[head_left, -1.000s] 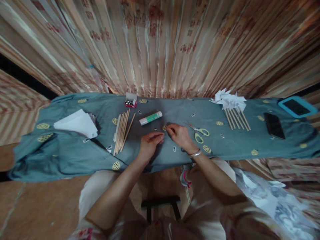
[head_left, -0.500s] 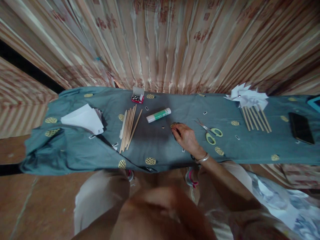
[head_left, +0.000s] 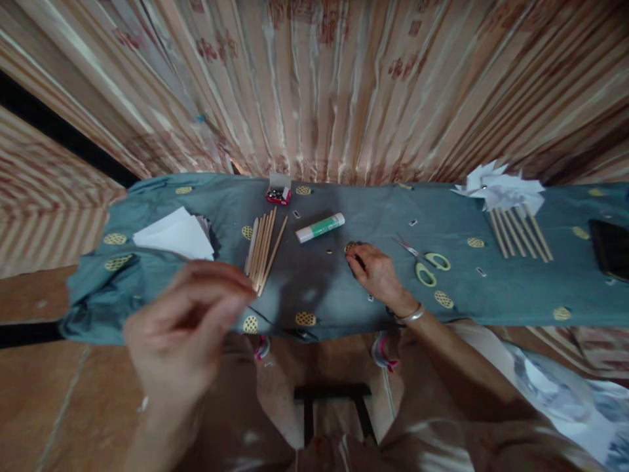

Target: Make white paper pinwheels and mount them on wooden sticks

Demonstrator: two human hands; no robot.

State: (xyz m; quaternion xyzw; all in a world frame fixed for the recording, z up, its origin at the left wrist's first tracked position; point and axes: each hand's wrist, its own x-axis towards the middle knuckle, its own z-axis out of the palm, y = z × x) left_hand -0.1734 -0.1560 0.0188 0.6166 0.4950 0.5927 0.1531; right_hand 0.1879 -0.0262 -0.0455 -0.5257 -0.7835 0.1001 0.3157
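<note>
My left hand (head_left: 189, 331) is raised close to the camera, left of the sticks in view. Its thumb and forefinger are pinched together; anything between them is too small or blurred to make out. My right hand (head_left: 377, 272) rests on the cloth with its fingers curled together at a printed pineapple, and what they hold, if anything, is hidden. Left of it lies a tiny dark round piece (head_left: 329, 252). Beyond that is a white and green glue stick (head_left: 320, 227). Green-handled scissors (head_left: 423, 259) lie partly open to the right.
Wooden sticks (head_left: 265, 252) lie in a bunch by a small red box (head_left: 278, 193) of shiny metal pieces. White paper sheets (head_left: 174, 233) are stacked left. Paper pinwheels (head_left: 506, 190) on sticks lie right, near a black phone (head_left: 612, 249). A curtain (head_left: 324, 98) hangs behind the table.
My left hand has moved from the bottom centre, near my body, up and left over the table's front edge. My right hand stays at the same spot on the cloth. The view has shifted slightly.
</note>
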